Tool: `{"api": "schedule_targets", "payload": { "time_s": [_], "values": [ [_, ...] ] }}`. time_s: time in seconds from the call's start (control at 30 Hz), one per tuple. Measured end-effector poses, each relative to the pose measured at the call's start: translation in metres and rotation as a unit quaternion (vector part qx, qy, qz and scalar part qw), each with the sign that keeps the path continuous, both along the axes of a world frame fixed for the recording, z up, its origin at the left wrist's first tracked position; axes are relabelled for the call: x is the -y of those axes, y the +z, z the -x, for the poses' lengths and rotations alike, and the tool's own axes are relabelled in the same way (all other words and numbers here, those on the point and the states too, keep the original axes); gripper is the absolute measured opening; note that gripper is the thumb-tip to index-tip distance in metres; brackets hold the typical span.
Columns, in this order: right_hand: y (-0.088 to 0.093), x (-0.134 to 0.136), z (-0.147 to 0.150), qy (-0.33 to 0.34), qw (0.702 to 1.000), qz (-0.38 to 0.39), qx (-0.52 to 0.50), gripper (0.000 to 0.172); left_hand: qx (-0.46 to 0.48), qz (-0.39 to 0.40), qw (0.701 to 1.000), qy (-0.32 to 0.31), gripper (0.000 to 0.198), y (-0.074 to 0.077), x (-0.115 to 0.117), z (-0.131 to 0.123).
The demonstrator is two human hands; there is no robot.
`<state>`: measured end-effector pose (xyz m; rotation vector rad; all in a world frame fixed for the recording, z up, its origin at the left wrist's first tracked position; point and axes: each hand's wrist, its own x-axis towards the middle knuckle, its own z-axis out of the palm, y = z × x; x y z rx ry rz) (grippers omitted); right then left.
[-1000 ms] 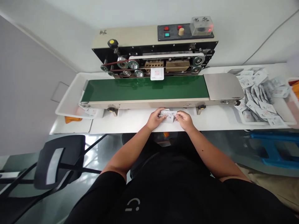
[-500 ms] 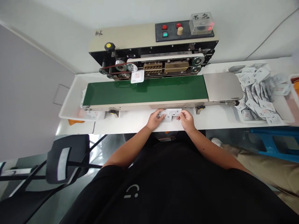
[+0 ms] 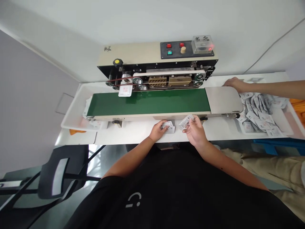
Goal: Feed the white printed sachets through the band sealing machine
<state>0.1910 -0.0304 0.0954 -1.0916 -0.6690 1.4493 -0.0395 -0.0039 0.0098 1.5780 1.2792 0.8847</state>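
Two sachet lots in hand. Pinched between thumb and fingers of the right hand (image 3: 195, 131): one white printed sachet (image 3: 186, 122), raised above the white worktable (image 3: 133, 135) and just short of the conveyor frame. Closed over a small stack of white sachets (image 3: 170, 128): the left hand (image 3: 157, 131), resting low at the table surface, with the stack's count hidden by the fingers. Between the two hands, a narrow gap, no contact.

Directly beyond both hands: one band sealer (image 3: 133, 54) with one green conveyor belt (image 3: 147, 102). On the far edge of the belt, at the sealer's left rollers: one lone sachet (image 3: 125, 90). On the sealer, two brass heater blocks (image 3: 168, 81). On the control panel (image 3: 181, 50), two red buttons, one green button and one cream knob.

At the belt's right end, one stainless steel plate (image 3: 224, 99). Past it, one white tray (image 3: 281, 122) under a heap of sachets (image 3: 256, 109), too many to count. Just above the plate's far corner, a co-worker's hand (image 3: 234, 84), palm down, fingers extended, holding nothing visible.
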Motion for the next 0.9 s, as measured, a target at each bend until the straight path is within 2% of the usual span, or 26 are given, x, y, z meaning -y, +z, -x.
{"api": "schedule_targets", "payload": {
  "time_s": [0.13,0.23,0.3,0.43,0.57,0.7,0.9],
  "values": [
    [0.042,-0.006,-0.016,0.041,0.999,-0.003,0.033,0.045,-0.005,-0.003,1.0,0.001,0.037,0.001,0.0,0.001],
    [0.063,-0.03,-0.038,0.052,0.998,-0.012,0.044,0.054,0.001,0.003,1.0,-0.004,0.038,0.0,0.0,0.001],
    [0.072,-0.053,-0.056,0.027,0.998,-0.004,0.064,0.055,0.0,0.003,1.0,-0.005,0.037,-0.001,0.0,0.001],
    [0.084,-0.093,-0.089,-0.063,0.988,0.038,0.132,0.035,-0.004,0.001,1.0,-0.005,0.035,-0.001,0.002,0.002],
    [0.093,-0.116,-0.109,-0.14,0.974,0.074,0.163,0.012,0.002,-0.005,1.0,-0.008,0.036,-0.001,0.002,0.003],
    [0.102,-0.125,-0.111,-0.124,0.97,0.079,0.196,0.006,-0.012,0.003,1.0,-0.012,0.037,-0.002,0.0,0.004],
    [0.111,-0.139,-0.087,-0.073,0.966,0.078,0.234,0.009,-0.024,0.006,1.0,-0.016,0.036,-0.001,0.0,0.004]
  ]
}}
